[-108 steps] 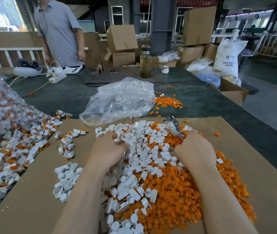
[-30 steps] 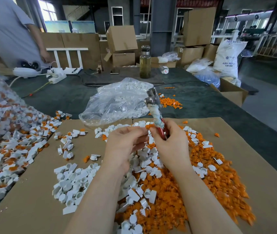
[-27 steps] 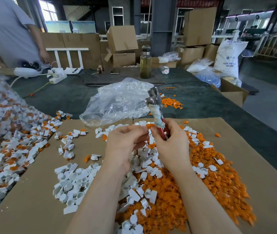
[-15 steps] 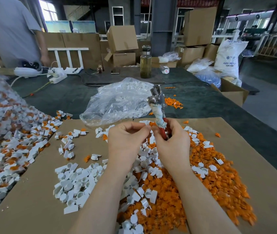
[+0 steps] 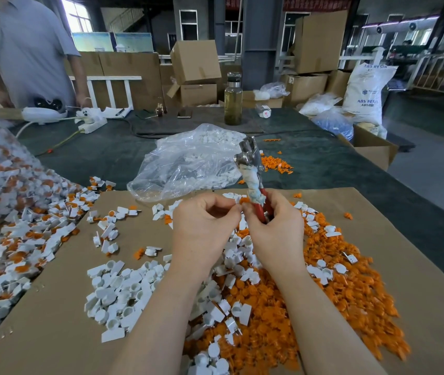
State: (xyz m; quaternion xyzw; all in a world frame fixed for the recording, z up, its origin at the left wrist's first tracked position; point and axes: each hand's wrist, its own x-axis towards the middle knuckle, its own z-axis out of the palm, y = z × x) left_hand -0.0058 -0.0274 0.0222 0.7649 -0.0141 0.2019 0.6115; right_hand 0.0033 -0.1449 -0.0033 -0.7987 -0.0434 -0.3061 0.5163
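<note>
Hands: two, left hand (image 5: 204,231), right hand (image 5: 275,231)
Pliers (image 5: 252,174): one
Glass bottle (image 5: 233,101): one
White parts (image 5: 118,293): countless
Orange parts (image 5: 350,301): countless

Bag (image 5: 188,163) behind pile (image 5: 350,293) on cardboard (image 5: 53,334)

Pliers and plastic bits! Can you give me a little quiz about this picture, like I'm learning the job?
1. True or false: the right hand grips the pliers by their red handles, with the metal head pointing up.
2. Pick one: behind the hands, at the far edge of the cardboard sheet, lies A) a clear plastic bag of white parts, B) a red bucket, C) a laptop.
3. Short answer: what is the left hand doing?

Key:
1. True.
2. A.
3. It pinches a small part at its fingertips, close to the pliers' handles; its colour is too small to tell.
</note>
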